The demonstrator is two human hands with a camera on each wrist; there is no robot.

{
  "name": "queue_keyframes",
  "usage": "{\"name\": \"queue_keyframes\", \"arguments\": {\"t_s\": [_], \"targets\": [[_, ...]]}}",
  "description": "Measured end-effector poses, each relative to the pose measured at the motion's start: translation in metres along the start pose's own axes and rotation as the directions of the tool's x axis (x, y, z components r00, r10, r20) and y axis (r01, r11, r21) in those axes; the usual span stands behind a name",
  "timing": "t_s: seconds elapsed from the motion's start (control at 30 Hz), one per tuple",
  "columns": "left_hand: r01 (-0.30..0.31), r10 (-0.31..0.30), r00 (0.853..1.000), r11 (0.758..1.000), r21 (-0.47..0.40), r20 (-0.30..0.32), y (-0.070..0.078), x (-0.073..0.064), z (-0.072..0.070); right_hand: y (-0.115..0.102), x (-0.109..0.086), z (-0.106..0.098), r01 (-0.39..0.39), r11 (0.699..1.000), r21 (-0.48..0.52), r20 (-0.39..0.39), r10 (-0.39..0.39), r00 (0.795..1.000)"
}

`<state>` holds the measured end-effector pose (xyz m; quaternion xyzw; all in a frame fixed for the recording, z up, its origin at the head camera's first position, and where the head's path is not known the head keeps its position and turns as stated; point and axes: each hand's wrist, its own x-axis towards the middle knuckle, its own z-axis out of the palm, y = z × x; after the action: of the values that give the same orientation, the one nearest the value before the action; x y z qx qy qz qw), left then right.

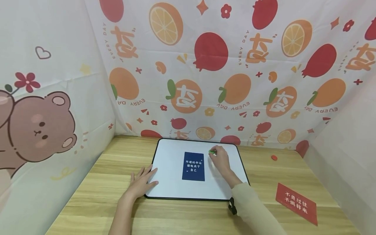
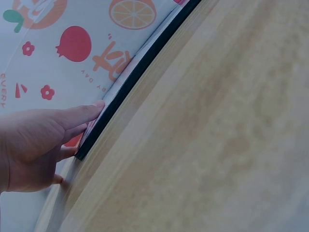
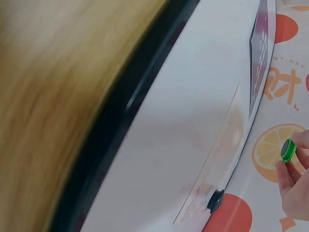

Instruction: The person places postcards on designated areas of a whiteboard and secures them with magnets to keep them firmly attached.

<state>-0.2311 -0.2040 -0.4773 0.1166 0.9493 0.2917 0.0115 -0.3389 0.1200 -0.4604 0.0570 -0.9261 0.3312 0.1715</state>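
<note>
A whiteboard (image 1: 170, 189) with a black rim lies on the wooden table. My left hand (image 1: 140, 183) rests spread at its left edge, thumb on the white surface; in the left wrist view the fingers (image 2: 79, 115) straddle the rim. Over the right half of the board, my right hand (image 1: 219, 160) pinches a small round green magnet (image 3: 288, 150) between thumb and fingers, its dark face toward the board. Left of that hand is a dark blue card (image 1: 193, 166) with white writing. A pale sheet (image 3: 212, 154) with fine print lies beneath the right hand.
A red card (image 1: 296, 204) with white writing lies on the table (image 1: 264, 182) right of the board. Behind it is a small red disc (image 1: 274, 157). A dark round piece (image 3: 216, 200) shows by the pale sheet. Fruit-printed cloth (image 1: 211, 98) hangs behind the table.
</note>
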Motion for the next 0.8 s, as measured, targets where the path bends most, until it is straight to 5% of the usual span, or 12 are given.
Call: {"name": "queue_keyframes", "arguments": {"t_s": [0.8], "targets": [[0.011,-0.012,1.000,1.000,-0.016,-0.007,-0.001,0.002,0.002,-0.013,0.006,0.036,-0.069,0.997,0.019,0.096,0.067,0.993]]}}
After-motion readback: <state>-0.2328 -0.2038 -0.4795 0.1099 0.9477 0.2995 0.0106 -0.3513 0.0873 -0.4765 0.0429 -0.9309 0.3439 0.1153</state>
